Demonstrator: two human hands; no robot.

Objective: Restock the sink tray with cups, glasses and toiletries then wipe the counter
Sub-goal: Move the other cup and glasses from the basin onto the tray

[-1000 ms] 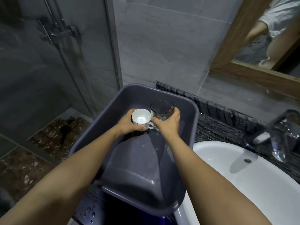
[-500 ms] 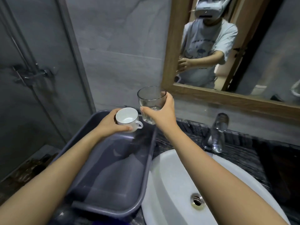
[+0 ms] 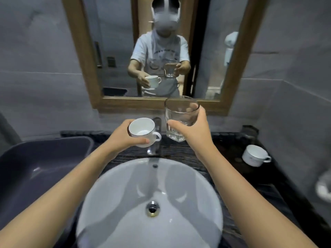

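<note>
1. Left hand (image 3: 123, 138) is over the back rim of the basin (image 3: 125, 203). Its grip is curled round a white cup (image 3: 143, 132), thumb along the near wall, handle pointing right. No finger goes through the handle, so if the grip slackens the cup could drop into the basin and chip.
2. Right hand (image 3: 195, 130) is just right of the cup and higher above the basin. Its grip is wrapped round a clear glass tumbler (image 3: 180, 120), upright and apparently empty. The glass is smooth and possibly wet; we judge slipping the main risk.
3. The cup handle and the tumbler base are near each other, above the faucet (image 3: 153, 149) behind the basin. Lowering either without clearing the spout could knock it.
4. A second white cup (image 3: 255, 157) stands on the bench (image 3: 232, 169) right of the basin. We cannot make out a tray there. Setting both pieces down at once beside that cup risks a clink or a topple.
5. A grey tub (image 3: 44, 158) sits left of the basin; the left forearm could catch its rim.
</note>
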